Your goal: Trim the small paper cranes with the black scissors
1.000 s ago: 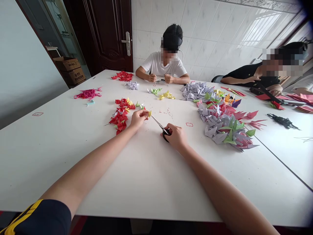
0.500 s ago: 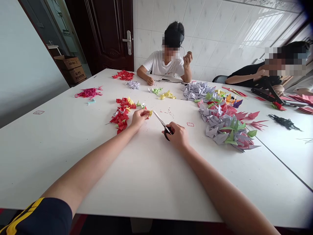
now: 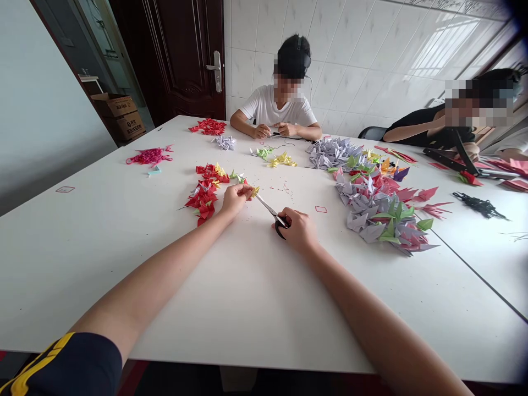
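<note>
My left hand point(image 3: 234, 198) pinches a small yellow folded paper piece point(image 3: 255, 191) just above the white table point(image 3: 103, 242). My right hand point(image 3: 297, 229) is closed round the black handles of a pair of scissors point(image 3: 272, 212). The blades point up and left, and their tips meet the yellow piece. A heap of red and yellow folded paper pieces point(image 3: 205, 192) lies right beside my left hand.
A large pile of grey, red and green folded pieces point(image 3: 377, 206) lies to the right. Small green and yellow pieces point(image 3: 274, 157) and a pink cluster point(image 3: 148, 157) lie farther back. One person sits across the table point(image 3: 280, 110), another at the right point(image 3: 437, 129). A dark door stands behind.
The scissor blades have closed onto the yellow piece. The person across the table lowered a raised hand back to the table. My hands stay in nearly the same place.
</note>
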The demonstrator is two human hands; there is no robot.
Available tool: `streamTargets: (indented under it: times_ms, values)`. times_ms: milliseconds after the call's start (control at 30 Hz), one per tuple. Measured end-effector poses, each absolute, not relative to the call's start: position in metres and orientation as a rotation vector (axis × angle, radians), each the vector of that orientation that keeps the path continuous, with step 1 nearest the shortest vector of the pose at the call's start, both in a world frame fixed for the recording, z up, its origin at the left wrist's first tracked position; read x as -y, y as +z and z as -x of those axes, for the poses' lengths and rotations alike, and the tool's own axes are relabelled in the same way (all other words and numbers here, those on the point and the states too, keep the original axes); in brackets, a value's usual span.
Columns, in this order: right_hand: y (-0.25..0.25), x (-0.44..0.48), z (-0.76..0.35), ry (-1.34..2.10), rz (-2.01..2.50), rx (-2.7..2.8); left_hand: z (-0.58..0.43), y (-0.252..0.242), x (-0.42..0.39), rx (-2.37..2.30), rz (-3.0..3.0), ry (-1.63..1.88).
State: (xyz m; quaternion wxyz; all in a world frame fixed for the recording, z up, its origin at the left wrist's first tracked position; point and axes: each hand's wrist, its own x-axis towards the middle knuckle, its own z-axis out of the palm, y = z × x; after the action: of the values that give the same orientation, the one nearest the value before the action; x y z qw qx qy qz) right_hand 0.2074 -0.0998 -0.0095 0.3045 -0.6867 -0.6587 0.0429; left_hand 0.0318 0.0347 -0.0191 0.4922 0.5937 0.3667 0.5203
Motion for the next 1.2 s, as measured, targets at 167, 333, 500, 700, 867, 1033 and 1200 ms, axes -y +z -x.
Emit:
streamTargets:
  times_ms: [167, 333, 500, 700, 867, 1033, 1200]
  values:
    - [-0.008, 0.1, -0.207, 0.13, 1.848, 1.744, -0.031, -0.017, -0.032, -0.895, -1.454, 1.267]
    - [-0.005, 0.1, -0.208, 0.089, 1.852, 1.764, -0.03, -0.015, -0.03, -0.898, -1.473, 1.264]
    - [-0.001, 0.101, -0.207, 0.06, 1.87, 1.789, -0.029, -0.016, -0.031, -0.897, -1.483, 1.264]
    - [0.0, 0.102, -0.205, 0.044, 1.869, 1.799, -0.029, -0.015, -0.031, -0.895, -1.497, 1.268]
    - [-0.003, 0.101, -0.206, 0.056, 1.842, 1.788, -0.029, -0.013, -0.029, -0.894, -1.502, 1.283]
    - [-0.007, 0.099, -0.208, 0.095, 1.795, 1.685, -0.03, -0.012, -0.028, -0.874, -1.457, 1.298]
    - [-0.007, 0.099, -0.21, 0.046, 1.761, 1.64, -0.029, -0.012, -0.027, -0.823, -1.451, 1.296]
